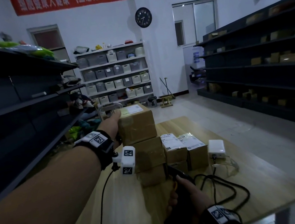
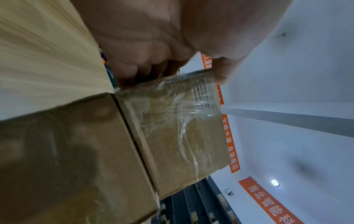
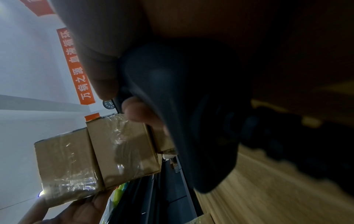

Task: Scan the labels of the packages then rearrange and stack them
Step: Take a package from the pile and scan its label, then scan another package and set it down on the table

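Observation:
Three brown taped cardboard boxes form a stack on the wooden table (image 1: 130,214). My left hand (image 1: 115,124) grips the top box (image 1: 137,126) at its left end, thumb on its upper edge; a white label lies on its top face. It rests on the middle box (image 1: 149,154), set slightly left. The left wrist view shows my fingers (image 2: 153,71) curled over the far edge of that top box (image 2: 182,133). My right hand (image 1: 180,189) holds a black barcode scanner (image 1: 180,176) just in front of the stack's base. In the right wrist view the scanner (image 3: 182,106) fills the middle.
Two labelled boxes (image 1: 174,150) (image 1: 195,149) stand right of the stack, with a white device (image 1: 216,146) and black cables (image 1: 230,191) beyond. Dark shelving (image 1: 18,103) runs along the left, and more shelving (image 1: 261,61) along the right across open floor.

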Motion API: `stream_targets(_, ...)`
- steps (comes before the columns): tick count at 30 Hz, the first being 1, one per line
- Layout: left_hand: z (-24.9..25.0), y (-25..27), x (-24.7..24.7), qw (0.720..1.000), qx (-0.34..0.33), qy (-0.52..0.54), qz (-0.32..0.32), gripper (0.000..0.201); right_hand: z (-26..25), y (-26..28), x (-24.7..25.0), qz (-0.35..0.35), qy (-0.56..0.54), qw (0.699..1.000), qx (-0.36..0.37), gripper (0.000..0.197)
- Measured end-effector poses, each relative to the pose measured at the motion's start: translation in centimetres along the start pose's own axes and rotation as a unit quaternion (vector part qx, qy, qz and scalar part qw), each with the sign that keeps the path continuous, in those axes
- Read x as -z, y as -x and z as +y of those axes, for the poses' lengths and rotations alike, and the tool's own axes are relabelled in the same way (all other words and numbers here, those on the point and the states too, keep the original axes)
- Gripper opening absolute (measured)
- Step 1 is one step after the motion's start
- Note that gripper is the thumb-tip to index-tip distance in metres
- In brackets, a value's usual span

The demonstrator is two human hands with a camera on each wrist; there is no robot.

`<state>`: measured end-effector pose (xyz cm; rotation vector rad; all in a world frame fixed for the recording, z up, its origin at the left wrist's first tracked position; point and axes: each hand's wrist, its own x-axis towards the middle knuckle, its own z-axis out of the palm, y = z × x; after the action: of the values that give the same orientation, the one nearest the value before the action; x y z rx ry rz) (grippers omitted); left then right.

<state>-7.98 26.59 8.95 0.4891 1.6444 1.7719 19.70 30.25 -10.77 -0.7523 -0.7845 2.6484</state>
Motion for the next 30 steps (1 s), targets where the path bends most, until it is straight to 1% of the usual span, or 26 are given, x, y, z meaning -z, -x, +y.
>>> stream_targets(2, -0.3, -0.2, 0.6, 1.000, 0.006, -0.011, -0.006, 0.098, 0.0, -0.1, 0.0, 0.004, -0.006, 1.000, 0.002, 0.052)
stream_targets(4, -0.6, 1.4, 0.7, 1.000, 0.014, -0.027, -0.007, 0.139, 0.1, -0.2, 0.0, 0.007, -0.012, 1.000, 0.006, 0.053)
stream_targets(5, -0.7, 2.6, 0.7, 0.999, 0.010, -0.035, -0.005, 0.151, 0.1, -0.2, 0.0, 0.008, -0.011, 1.000, 0.006, 0.053)
stream_targets(6, -1.0, 3.2, 1.1, 0.999, 0.001, -0.040, 0.004, 0.151, 0.1, -0.2, 0.0, 0.007, -0.006, 1.000, 0.004, 0.054)
stream_targets(9, -2.2, 4.5, 2.4, 0.998, -0.022, -0.042, 0.045, 0.131, 0.3, 0.0, 0.0, -0.004, -0.011, 1.000, -0.008, 0.055)
stream_targets(12, -4.5, 7.0, 4.2, 0.995, -0.049, -0.027, 0.087, 0.103, 0.4, 0.2, -0.2, -0.006, -0.016, 1.000, -0.004, 0.054)
stream_targets(15, -7.7, 9.7, 6.7, 0.993, -0.050, -0.009, 0.103, 0.084, 0.5, 0.3, -0.3, -0.012, -0.014, 1.000, 0.004, 0.055)
stream_targets(17, -9.9, 11.1, 8.6, 0.991, -0.050, -0.004, 0.126, 0.070, 0.7, 0.2, -0.4, -0.009, -0.001, 1.000, 0.020, 0.055)
stream_targets(19, -11.7, 12.4, 10.2, 0.986, -0.062, -0.019, 0.157, 0.046, 0.8, 0.2, -0.6, -0.005, -0.003, 0.999, 0.034, 0.054)
stream_targets(20, -12.4, 13.0, 10.8, 0.982, -0.074, -0.031, 0.172, 0.038, 0.8, 0.1, -0.6, -0.004, -0.006, 0.999, 0.040, 0.053)
stream_targets(21, -12.9, 13.5, 11.3, 0.978, -0.089, -0.053, 0.182, 0.036, 0.9, 0.0, -0.7, -0.002, -0.008, 0.999, 0.043, 0.053)
stream_targets(23, -13.7, 14.1, 12.5, 0.965, -0.117, -0.120, 0.200, 0.043, 0.9, -0.1, -0.6, -0.002, -0.009, 0.999, 0.053, 0.050)
stream_targets(26, -13.1, 14.0, 15.2, 0.931, -0.136, -0.221, 0.255, 0.051, 1.0, -0.3, -0.3, -0.003, -0.010, 0.998, 0.066, 0.048)
stream_targets(28, -12.2, 13.0, 17.7, 0.896, -0.131, -0.298, 0.303, 0.061, 1.0, -0.2, -0.4, 0.003, -0.007, 0.997, 0.071, 0.048)
stream_targets(30, -11.2, 12.0, 20.1, 0.847, -0.084, -0.401, 0.338, 0.075, 1.1, -0.1, -0.7, 0.007, -0.012, 0.997, 0.079, 0.046)
